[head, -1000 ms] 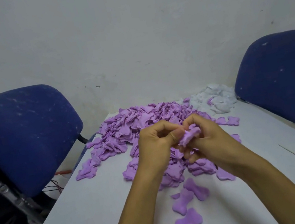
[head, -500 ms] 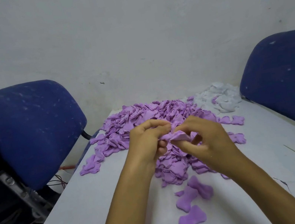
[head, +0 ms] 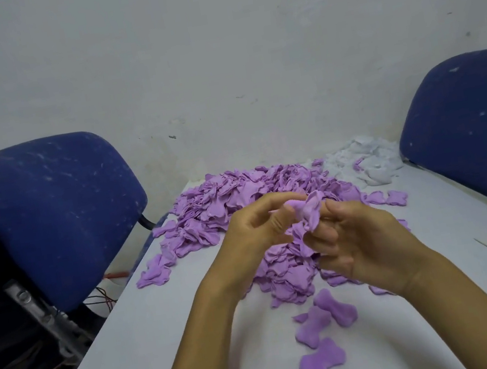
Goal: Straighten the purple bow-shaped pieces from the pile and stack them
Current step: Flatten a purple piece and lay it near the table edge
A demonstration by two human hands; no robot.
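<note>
A big pile of crumpled purple bow-shaped pieces covers the far middle of the white table. Above the pile's near edge, my left hand and my right hand together pinch one crumpled purple bow piece between their fingertips. Three flattened purple bows lie nearer to me: two overlapping ones and a single one just in front of them.
A heap of white pieces lies at the table's far right. A blue chair stands to the left, another blue chair to the right. Red wires lie on the floor by the left edge. A wall rises behind.
The piece between my fingers has shifted from lying across both hands to standing more upright. My right hand has turned palm toward me and my hands have spread slightly.
</note>
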